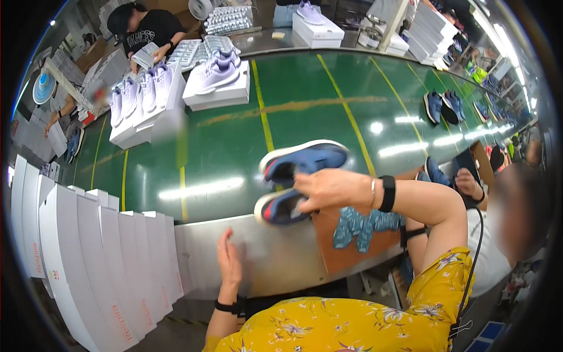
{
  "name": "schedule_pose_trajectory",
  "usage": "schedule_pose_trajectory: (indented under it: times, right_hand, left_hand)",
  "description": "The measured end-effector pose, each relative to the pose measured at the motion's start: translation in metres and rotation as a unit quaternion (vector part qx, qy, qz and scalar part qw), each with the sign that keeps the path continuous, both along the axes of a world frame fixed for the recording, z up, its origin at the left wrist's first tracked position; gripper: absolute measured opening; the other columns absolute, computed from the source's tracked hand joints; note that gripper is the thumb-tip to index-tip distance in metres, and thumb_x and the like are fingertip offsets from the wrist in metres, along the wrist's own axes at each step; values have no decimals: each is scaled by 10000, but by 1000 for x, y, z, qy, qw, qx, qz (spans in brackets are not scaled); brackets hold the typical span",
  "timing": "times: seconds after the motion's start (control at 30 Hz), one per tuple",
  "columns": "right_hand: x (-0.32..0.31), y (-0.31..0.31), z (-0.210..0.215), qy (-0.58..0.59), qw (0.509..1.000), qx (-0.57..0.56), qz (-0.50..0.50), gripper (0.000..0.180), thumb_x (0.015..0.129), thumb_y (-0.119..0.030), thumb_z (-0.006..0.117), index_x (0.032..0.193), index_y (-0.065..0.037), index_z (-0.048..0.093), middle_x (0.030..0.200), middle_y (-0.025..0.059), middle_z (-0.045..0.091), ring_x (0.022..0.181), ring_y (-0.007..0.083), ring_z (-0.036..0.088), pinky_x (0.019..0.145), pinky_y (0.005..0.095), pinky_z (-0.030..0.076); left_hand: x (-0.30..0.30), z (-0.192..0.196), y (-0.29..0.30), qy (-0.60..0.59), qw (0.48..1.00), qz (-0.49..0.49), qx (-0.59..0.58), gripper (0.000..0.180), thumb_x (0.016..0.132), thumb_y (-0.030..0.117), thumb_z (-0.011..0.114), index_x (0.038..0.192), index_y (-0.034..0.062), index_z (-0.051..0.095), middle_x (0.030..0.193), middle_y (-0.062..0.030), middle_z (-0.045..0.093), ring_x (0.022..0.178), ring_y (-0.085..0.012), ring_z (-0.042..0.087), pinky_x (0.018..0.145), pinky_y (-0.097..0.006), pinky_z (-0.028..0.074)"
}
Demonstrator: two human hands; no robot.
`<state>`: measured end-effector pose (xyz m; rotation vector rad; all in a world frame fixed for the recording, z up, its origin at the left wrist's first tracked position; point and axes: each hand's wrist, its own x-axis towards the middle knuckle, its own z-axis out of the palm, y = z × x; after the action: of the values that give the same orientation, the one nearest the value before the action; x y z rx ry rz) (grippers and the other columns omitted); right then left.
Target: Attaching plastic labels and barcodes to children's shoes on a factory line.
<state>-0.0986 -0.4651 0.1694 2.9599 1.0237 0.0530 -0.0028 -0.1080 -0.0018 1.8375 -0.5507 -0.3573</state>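
Broadly, the green conveyor belt (pixel 305 111) fills the view, its steel near edge (pixel 281 246) running in front of the person, so goods travelling on it come within arm's reach. A row of flat white shoe boxes (pixel 88 258) stands on edge at the near left corner, close enough to be taken one at a time. At the far left edge, lavender sneakers (pixel 217 73) sit on top of closed white boxes (pixel 214 94), likely so each pair stays with its box. The right hand (pixel 334 188) reaches over the near edge and grips a pair of navy sneakers (pixel 296 176), fingers curled round both shoes to hold them as one. The left hand (pixel 230 264) hovers by the steel edge, fingers together, holding nothing.
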Motion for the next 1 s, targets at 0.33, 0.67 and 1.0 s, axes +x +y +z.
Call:
schedule_pose_trajectory:
  times: [0.33, 0.67, 1.0]
  right_hand:
    - [-49, 143, -101, -28, 993, 111, 8, 107, 806, -199, 620, 891, -161, 567, 1107, 135, 574, 1029, 299, 608, 872, 333, 533]
    - [-168, 133, -145, -189, 718, 333, -581, 229, 877, 9, 653, 1093, -47, 703, 1033, 129, 705, 1001, 331, 672, 906, 401, 534]
    - [-216, 103, -160, -185, 766, 210, -579, 279, 804, -52, 718, 1082, -51, 708, 1110, 89, 673, 1025, 304, 612, 891, 408, 514]
  left_hand:
    - [-18, 25, 6, -138, 977, -130, 98, 688, 773, 145, 808, 1403, 166, 531, 1508, -183, 346, 1359, -399, 412, 1137, -493, 333]
    - [-22, 43, 24, -101, 976, -172, 88, 769, 691, -207, 408, 1343, 152, 599, 1416, -172, 436, 1309, -358, 478, 1094, -367, 381]
    - [-79, 86, 25, -340, 927, -154, 34, 438, 785, -109, 618, 1188, 55, 674, 1209, -145, 602, 1113, -346, 553, 941, -432, 450]
